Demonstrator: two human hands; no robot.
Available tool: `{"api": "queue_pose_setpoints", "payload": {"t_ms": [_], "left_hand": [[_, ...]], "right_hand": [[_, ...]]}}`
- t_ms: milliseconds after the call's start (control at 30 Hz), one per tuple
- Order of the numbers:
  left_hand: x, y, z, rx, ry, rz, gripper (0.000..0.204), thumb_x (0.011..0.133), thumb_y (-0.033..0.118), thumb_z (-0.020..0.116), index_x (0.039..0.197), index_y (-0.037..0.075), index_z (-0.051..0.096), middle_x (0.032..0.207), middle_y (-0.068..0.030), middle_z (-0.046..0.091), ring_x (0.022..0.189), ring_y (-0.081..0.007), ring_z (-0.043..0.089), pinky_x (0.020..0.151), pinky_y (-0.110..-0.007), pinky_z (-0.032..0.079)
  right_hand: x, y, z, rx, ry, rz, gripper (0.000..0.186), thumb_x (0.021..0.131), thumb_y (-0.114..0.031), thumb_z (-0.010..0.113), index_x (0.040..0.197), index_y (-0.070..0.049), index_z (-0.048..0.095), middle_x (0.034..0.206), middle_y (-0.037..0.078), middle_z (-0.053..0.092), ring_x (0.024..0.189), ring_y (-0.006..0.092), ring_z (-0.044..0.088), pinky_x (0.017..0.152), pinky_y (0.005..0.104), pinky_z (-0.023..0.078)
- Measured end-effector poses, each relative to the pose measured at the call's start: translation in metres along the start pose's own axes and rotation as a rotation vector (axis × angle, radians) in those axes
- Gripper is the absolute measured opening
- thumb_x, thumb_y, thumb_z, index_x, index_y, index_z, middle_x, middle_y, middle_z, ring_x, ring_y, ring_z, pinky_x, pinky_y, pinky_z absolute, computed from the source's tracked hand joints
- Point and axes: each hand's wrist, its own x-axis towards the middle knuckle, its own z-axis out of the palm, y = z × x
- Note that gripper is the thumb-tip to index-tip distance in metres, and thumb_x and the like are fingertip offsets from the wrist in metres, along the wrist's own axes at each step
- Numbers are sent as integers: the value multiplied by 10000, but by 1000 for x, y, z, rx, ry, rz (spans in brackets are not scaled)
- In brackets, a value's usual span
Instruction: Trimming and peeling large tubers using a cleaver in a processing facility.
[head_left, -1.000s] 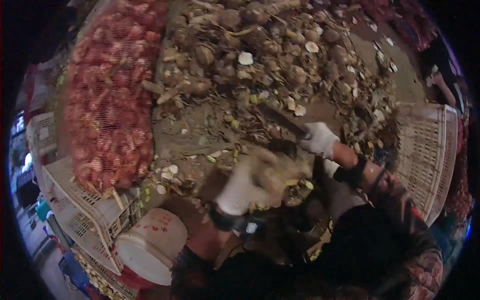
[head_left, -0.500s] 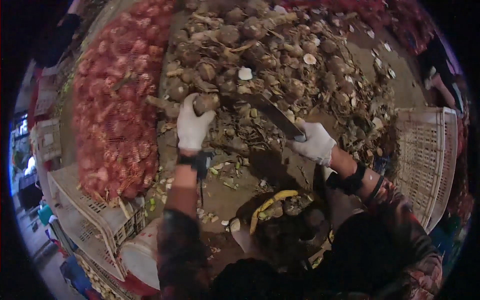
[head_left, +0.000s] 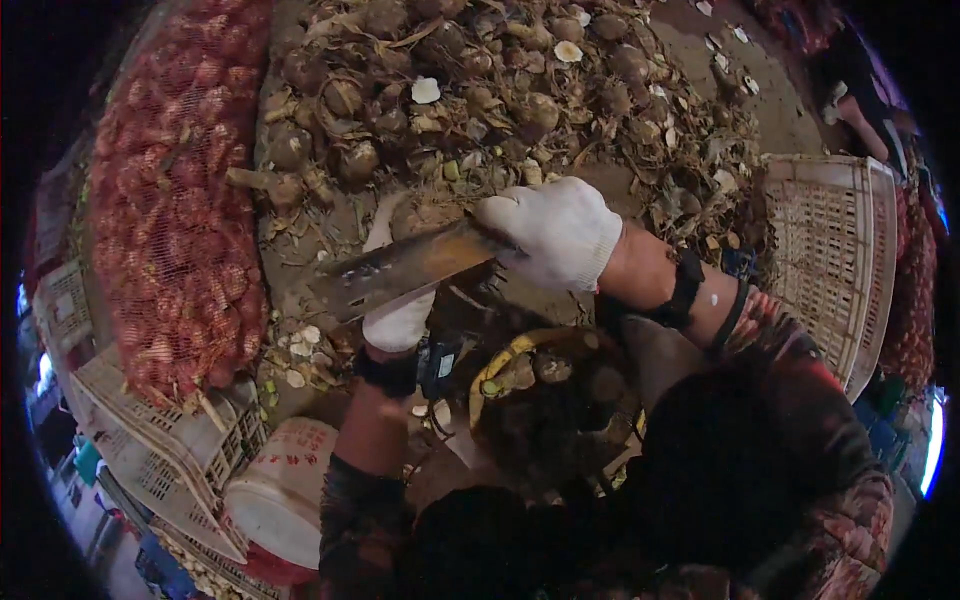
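Note:
My right hand (head_left: pixel 565 232), in a white glove, is closed round the handle of a wide-bladed knife (head_left: pixel 415 268). Its blade points left and passes over my left hand (head_left: pixel 398 322), also gloved in white. Behind the blade, a round brown root, like a taro corm (head_left: pixel 428 212), sits in my left hand; the blade hides most of those fingers. Whether the edge touches the root, I cannot tell. Close to my body stands a dark tub with a yellow rim (head_left: pixel 488 375), with several brown roots in it. Beyond my hands spreads a heap of similar roots (head_left: pixel 540 112) with dry stalks and trimmings.
Along the left lies a long red mesh sack (head_left: pixel 180 220) full of roots. Near it are pale plastic crates (head_left: pixel 150 410) and a white bucket (head_left: pixel 280 490) lying tilted. A tall white slatted crate (head_left: pixel 825 260) stands at the right. Another person's arm (head_left: pixel 862 125) shows at the far right.
My left hand has drawn the root back toward me. The right hand has moved up and left, swinging the knife over the left hand. The whole view has shifted.

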Motion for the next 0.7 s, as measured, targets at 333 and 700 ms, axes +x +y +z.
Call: {"api": "queue_pose_setpoints", "payload": {"t_ms": [333, 700], "left_hand": [[-1, 80, 15, -158, 93, -207, 435, 633, -61, 637, 1037, -12, 485, 959, -76, 542, 876, -133, 529, 738, -256, 451], [-2, 45, -16, -955, 213, -361, 507, 704, -80, 557, 1165, 43, 386, 899, -57, 526, 776, -147, 542, 686, -242, 474]], "right_hand": [[-6, 68, 25, 266, 16, 492, 329, 668, -219, 596, 947, -47, 567, 724, 153, 611, 675, 268, 617, 619, 360, 500], [4, 8, 4, 712, 253, 364, 336, 725, -254, 568, 958, -12, 566, 688, 182, 584, 620, 290, 574, 617, 338, 465]]}}
